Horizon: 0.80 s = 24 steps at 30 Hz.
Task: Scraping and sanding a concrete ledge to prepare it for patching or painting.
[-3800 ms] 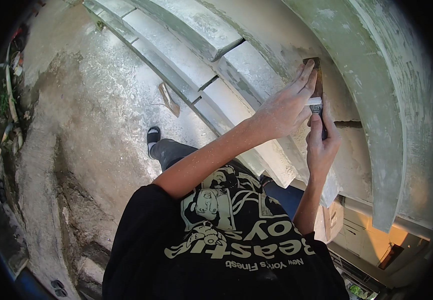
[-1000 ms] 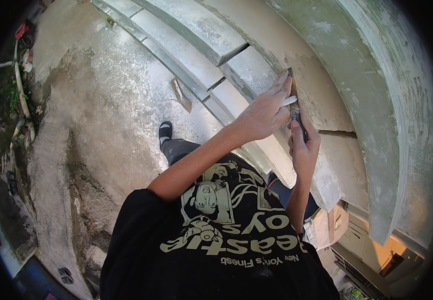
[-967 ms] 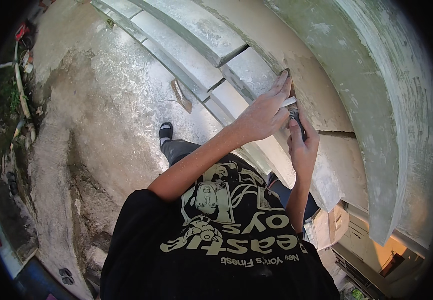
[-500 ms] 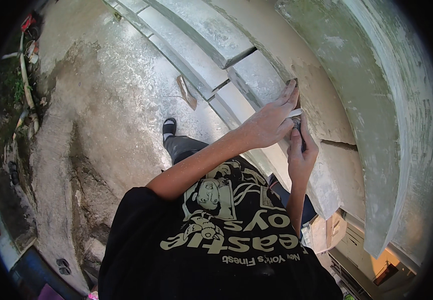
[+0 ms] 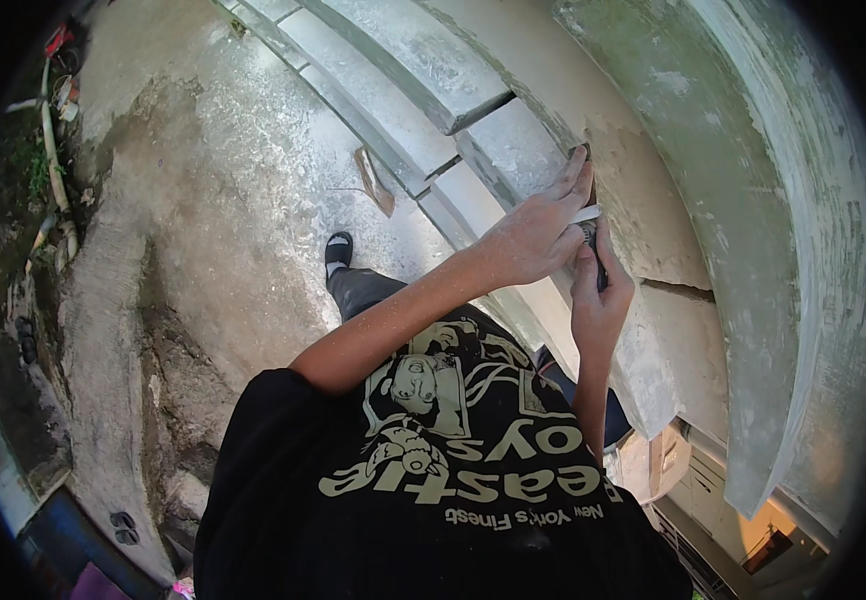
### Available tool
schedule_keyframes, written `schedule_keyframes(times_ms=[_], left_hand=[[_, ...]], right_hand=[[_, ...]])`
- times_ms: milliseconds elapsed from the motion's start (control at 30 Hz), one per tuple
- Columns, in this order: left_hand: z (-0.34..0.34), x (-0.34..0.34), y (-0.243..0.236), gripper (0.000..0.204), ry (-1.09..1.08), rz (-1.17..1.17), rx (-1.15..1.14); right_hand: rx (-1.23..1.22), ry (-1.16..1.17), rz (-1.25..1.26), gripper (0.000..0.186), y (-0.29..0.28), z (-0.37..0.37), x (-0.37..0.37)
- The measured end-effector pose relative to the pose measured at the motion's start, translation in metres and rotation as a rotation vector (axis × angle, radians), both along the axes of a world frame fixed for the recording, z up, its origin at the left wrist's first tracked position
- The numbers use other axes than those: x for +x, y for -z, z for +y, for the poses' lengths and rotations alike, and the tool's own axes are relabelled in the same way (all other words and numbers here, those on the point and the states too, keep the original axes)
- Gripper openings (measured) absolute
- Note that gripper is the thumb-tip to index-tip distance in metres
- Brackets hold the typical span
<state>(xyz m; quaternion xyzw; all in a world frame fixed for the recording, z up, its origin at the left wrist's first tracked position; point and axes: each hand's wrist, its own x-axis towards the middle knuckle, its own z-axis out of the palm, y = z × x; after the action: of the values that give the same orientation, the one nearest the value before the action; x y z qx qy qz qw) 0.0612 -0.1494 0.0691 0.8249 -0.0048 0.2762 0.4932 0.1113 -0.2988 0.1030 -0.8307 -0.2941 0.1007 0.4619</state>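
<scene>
Both my hands are on a narrow dark hand tool (image 5: 602, 274) at the edge of pale, dusty masonry (image 5: 668, 235). My left hand (image 5: 531, 238), dusted with powder, reaches over from the left, its long fingers pressed together along the tool's far part. My right hand (image 5: 599, 312) is wrapped around the near end, thumb and fingers closed on it. Between the hands, a white strip (image 5: 587, 214) and a small ridged part show. The fingers cover much of the tool, so its exact kind and working edge are hidden.
Long pale slabs (image 5: 433, 65) with dark gaps run up to the far left like steps. A curved greenish ledge (image 5: 698, 150) rises at the right. On the dusty concrete floor (image 5: 243, 200) lies a brown scrap (image 5: 374, 182), near my sandalled foot (image 5: 338, 250). Pipes (image 5: 53, 165) line the left.
Both hands have shifted together slightly, away from me and a little left, along the masonry edge with the tool. The grip looks the same.
</scene>
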Motion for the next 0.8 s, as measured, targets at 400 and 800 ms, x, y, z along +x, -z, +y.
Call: schedule_keyframes(times_ms=[400, 800], left_hand=[[0.006, 0.001, -0.007, 0.077, -0.003, 0.097, -0.175], [0.021, -0.001, -0.007, 0.075, 0.006, 0.054, -0.142]], right_hand=[[0.001, 0.005, -0.101, 0.043, -0.003, 0.015, -0.005], [-0.055, 0.015, -0.177, 0.045, 0.000, 0.034, -0.001]])
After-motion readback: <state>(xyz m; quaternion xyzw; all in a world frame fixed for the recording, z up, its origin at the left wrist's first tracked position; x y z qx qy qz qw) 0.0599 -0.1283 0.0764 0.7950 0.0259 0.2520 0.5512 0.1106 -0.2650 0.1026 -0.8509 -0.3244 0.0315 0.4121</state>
